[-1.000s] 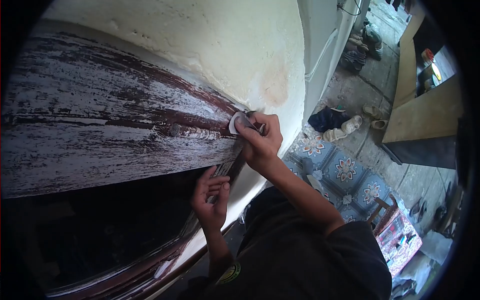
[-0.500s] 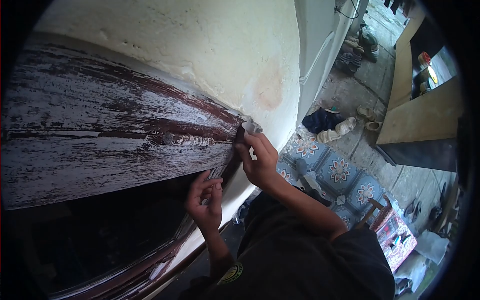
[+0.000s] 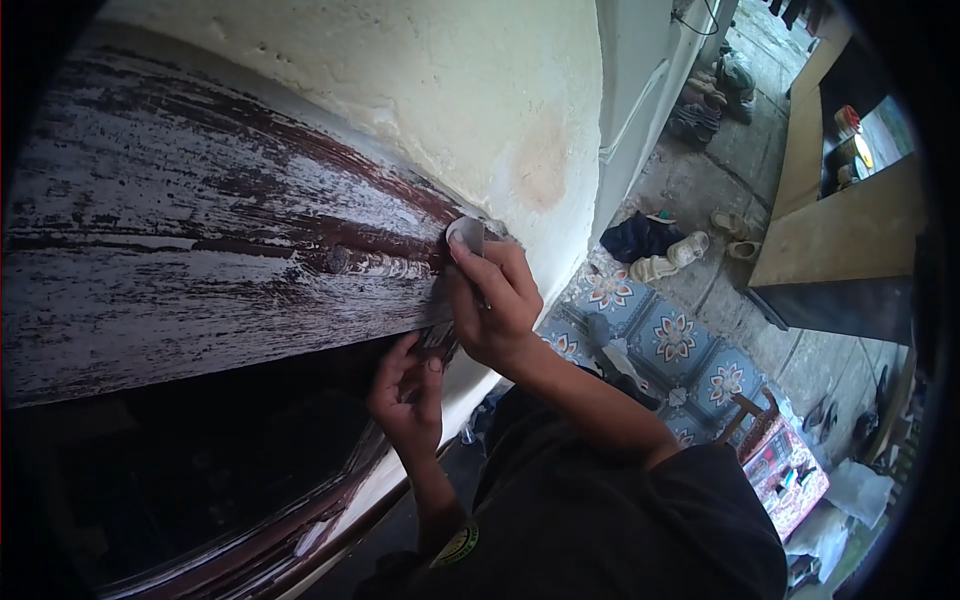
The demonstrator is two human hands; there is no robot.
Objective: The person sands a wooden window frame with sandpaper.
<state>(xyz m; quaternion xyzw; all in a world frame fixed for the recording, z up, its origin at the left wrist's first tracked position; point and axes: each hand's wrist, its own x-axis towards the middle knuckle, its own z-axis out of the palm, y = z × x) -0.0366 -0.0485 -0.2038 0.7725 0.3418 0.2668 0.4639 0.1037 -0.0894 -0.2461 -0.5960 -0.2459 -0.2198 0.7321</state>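
Note:
My right hand (image 3: 497,300) pinches a small grey piece of sandpaper (image 3: 470,236) between thumb and fingers. It lies against the right end of a weathered wooden frame board (image 3: 200,210), where the wood meets the wall. White and dark brown paint shows in worn streaks along the board. A short round hinge knuckle (image 3: 375,264), partly white, projects from its middle. Below the board's lower edge, my left hand (image 3: 408,400) has loosely bent fingers set apart, with nothing visible in them. Its fingertips are close to the frame's inner corner.
A cream plaster wall (image 3: 450,90) borders the board. Patterned floor tiles (image 3: 675,340) lie below on the right, with shoes (image 3: 670,258) beyond them. A wooden cabinet (image 3: 840,240) stands at far right. Near my elbow is a small table with a patterned cover (image 3: 785,470).
My right hand has moved left along the board from its corner, and the sandpaper now shows its flat grey face. My left hand has barely moved.

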